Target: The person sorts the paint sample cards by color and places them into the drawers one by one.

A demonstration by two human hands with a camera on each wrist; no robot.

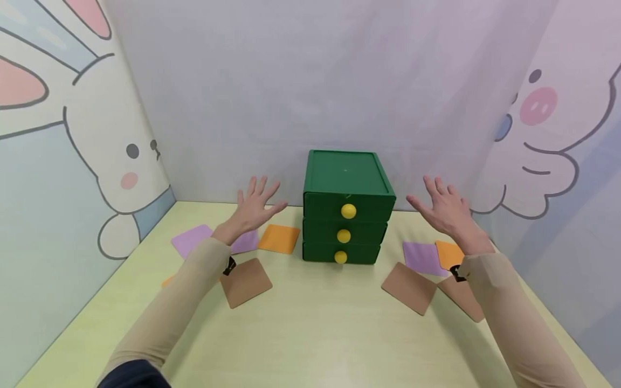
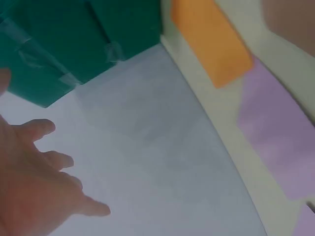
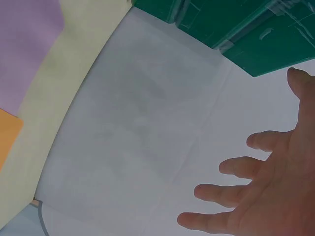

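Observation:
A green three-drawer box [image 1: 346,172] with round yellow knobs [image 1: 348,210] stands at the back middle of the table, its drawers closed. To its left, my left hand [image 1: 254,207] is held up with spread fingers, apart from the box and holding nothing. My right hand [image 1: 445,211] is raised on the other side, fingers spread too and nothing in it. In the left wrist view the left hand [image 2: 37,179] appears against the white back wall, below the box's taped side [image 2: 78,39]. The right wrist view has the right hand [image 3: 270,182] near the box's other side [image 3: 246,34].
Flat coloured sheets lie on the pale table [image 1: 310,334]. On the left are purple [image 1: 191,240], orange [image 1: 279,238] and brown [image 1: 246,283] ones; on the right, purple [image 1: 423,258], orange [image 1: 449,254] and brown [image 1: 409,288]. Cartoon-printed walls [image 1: 77,178] enclose the sides.

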